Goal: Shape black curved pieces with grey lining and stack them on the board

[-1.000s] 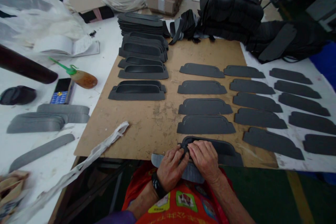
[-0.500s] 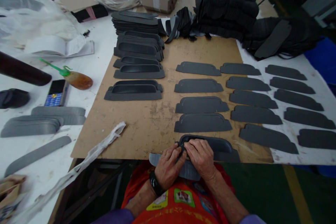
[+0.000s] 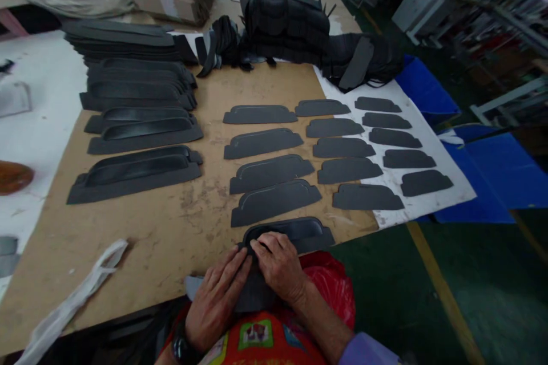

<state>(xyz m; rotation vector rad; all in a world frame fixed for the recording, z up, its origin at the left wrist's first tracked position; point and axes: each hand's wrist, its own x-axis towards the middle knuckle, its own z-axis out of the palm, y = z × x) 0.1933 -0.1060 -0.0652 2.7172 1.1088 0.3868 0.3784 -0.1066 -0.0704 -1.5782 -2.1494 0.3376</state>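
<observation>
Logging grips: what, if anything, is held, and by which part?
Left hand and right hand have fingers on the left end of the long black rimmed piece; whether they pinch or press cannot be told.

The white table [image 3: 47, 74] carries a brown board [image 3: 158, 245]; dark pieces [image 3: 269, 174] lie in rows across both, with stacks [image 3: 132, 88] toward the left and a white strip [image 3: 72, 302] over the near edge.

The left hand [image 3: 218, 302] has its fingers straighter now; the phone well left of it has left view, and more red plastic [image 3: 336, 288] shows right of the right hand [image 3: 280, 265].
</observation>
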